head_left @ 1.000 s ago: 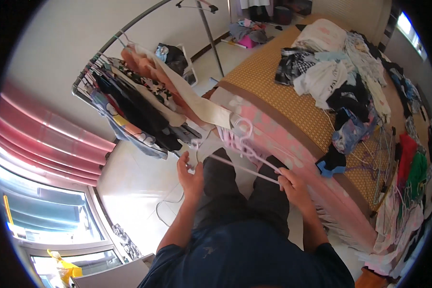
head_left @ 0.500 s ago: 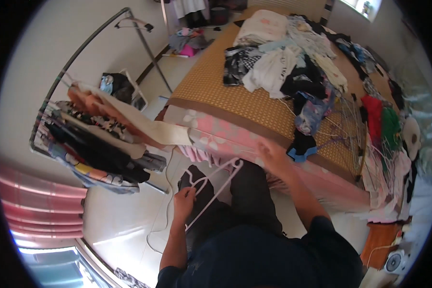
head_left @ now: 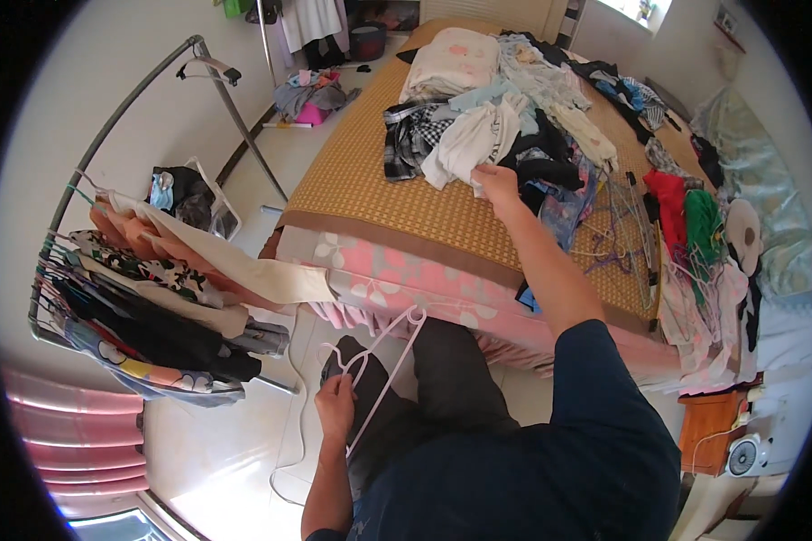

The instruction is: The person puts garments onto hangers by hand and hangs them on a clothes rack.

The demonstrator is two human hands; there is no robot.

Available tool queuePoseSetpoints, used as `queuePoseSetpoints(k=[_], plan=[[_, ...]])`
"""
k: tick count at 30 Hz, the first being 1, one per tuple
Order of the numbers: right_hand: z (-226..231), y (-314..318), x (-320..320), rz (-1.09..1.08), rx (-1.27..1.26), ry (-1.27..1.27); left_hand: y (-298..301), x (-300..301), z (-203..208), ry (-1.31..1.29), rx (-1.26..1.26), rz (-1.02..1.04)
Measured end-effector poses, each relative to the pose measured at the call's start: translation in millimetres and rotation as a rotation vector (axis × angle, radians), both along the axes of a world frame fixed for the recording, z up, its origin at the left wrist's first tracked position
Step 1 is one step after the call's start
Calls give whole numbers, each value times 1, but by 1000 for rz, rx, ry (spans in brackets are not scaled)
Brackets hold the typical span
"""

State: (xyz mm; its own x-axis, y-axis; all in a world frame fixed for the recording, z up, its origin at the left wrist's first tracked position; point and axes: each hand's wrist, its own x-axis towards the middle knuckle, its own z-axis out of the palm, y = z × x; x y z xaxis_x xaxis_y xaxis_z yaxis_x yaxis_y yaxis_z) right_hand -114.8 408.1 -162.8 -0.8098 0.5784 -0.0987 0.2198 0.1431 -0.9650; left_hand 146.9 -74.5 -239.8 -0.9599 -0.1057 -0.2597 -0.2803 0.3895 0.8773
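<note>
My left hand (head_left: 336,404) is closed round a pale pink clothes hanger (head_left: 390,370), held low in front of my legs, its hook pointing up and away. Stretched out over the bed, my right hand (head_left: 496,187) pinches the near edge of a white garment (head_left: 478,140) that lies on the heap. A black-and-white checked garment (head_left: 410,135) lies to the left of the white one, and dark clothes (head_left: 546,162) lie to its right. The bed's woven mat (head_left: 370,185) spreads beneath the heap.
A clothes rack (head_left: 108,126) full of hung clothes stands at the left. Loose hangers (head_left: 627,230) lie on the bed's right side by red (head_left: 666,207) and green cloth (head_left: 702,218). A white cord (head_left: 299,424) trails over the floor. A small fan (head_left: 744,457) sits at the lower right.
My right hand has reached forward from the bed's near edge and taken hold of the white garment, pulling its edge up into a bunch. The left hand still grips the hanger.
</note>
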Motion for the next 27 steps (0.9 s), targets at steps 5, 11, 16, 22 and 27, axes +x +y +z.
queuePoseSetpoints(k=[5,11,16,22,27], plan=[[-17,-32,57,177,34,98,1,-2,-5,82,-7,-27],[-31,-81,191,439,-68,-12,-4,-5,-14,-19,10,12],[-22,-107,256,253,310,171,-9,-3,-14,-15,70,52],[21,-68,225,-4,35,156,-20,4,-12,42,99,127],[61,-74,223,89,365,536,-30,7,-8,39,146,172]])
